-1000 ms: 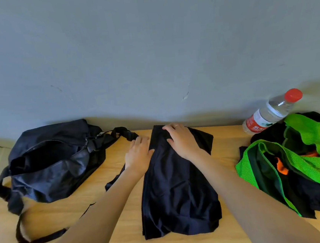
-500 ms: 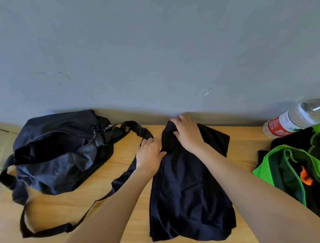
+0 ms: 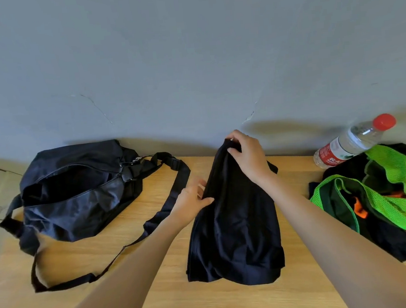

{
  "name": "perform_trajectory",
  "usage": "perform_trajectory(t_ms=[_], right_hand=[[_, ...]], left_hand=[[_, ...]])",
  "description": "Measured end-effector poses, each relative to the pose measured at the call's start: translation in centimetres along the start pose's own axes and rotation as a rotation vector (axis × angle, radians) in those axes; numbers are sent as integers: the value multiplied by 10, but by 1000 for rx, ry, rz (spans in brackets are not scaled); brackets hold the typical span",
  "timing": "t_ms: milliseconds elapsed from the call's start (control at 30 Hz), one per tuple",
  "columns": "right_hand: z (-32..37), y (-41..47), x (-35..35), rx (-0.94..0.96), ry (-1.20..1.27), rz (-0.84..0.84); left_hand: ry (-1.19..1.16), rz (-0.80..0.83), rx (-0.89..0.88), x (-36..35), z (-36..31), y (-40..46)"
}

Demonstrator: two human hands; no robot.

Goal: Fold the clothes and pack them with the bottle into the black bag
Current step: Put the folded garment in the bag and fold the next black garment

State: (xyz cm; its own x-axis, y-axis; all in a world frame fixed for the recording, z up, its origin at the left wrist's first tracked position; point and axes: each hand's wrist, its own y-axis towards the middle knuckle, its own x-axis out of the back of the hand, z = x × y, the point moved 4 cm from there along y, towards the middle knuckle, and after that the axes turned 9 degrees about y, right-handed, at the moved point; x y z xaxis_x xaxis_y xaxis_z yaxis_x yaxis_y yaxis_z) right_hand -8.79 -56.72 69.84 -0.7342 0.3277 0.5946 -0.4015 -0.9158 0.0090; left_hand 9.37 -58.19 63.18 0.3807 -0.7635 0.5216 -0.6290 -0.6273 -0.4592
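Observation:
A black garment [image 3: 235, 229], folded into a long strip, lies in the middle of the wooden table [image 3: 142, 262]. My right hand [image 3: 249, 157] grips its far end and holds it lifted off the table. My left hand [image 3: 191, 201] pinches the garment's left edge, lower down. The black bag [image 3: 77, 189] lies at the left with its zip open and its strap trailing toward me. A clear water bottle [image 3: 350, 141] with a red cap and red label lies at the back right.
A heap of black, neon-green mesh and orange clothes [image 3: 382, 197] covers the table's right end, with the bottle resting on its far edge. A grey wall runs close behind the table. The table's front edge is near me.
My right hand went from lying flat on the garment's far end to gripping it and lifting it. My left hand slid to the garment's left edge and pinched it.

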Motion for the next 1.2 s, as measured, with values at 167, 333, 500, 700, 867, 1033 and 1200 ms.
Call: perform_trajectory(t_ms=[167, 333, 500, 700, 867, 1033, 1200], right_hand=[[16, -12, 40, -8, -7, -54], [22, -29, 75, -7, 27, -141], [14, -46, 97, -38, 20, -207], [0, -65, 109, -61, 23, -230], [-14, -74, 115, -96, 24, -215], [-12, -78, 132, -122, 34, -237], [8, -72, 170, -127, 129, -354]], left_hand=[[107, 95, -25, -10, 6, -22], [186, 128, 24, -12, 19, -45], [372, 164, 71, -24, 37, -70], [586, 38, 39, -38, 45, -85], [225, -74, 128, -17, 36, -86], [132, -177, 77, 29, 14, -71], [176, -382, -20, 95, -30, -61]])
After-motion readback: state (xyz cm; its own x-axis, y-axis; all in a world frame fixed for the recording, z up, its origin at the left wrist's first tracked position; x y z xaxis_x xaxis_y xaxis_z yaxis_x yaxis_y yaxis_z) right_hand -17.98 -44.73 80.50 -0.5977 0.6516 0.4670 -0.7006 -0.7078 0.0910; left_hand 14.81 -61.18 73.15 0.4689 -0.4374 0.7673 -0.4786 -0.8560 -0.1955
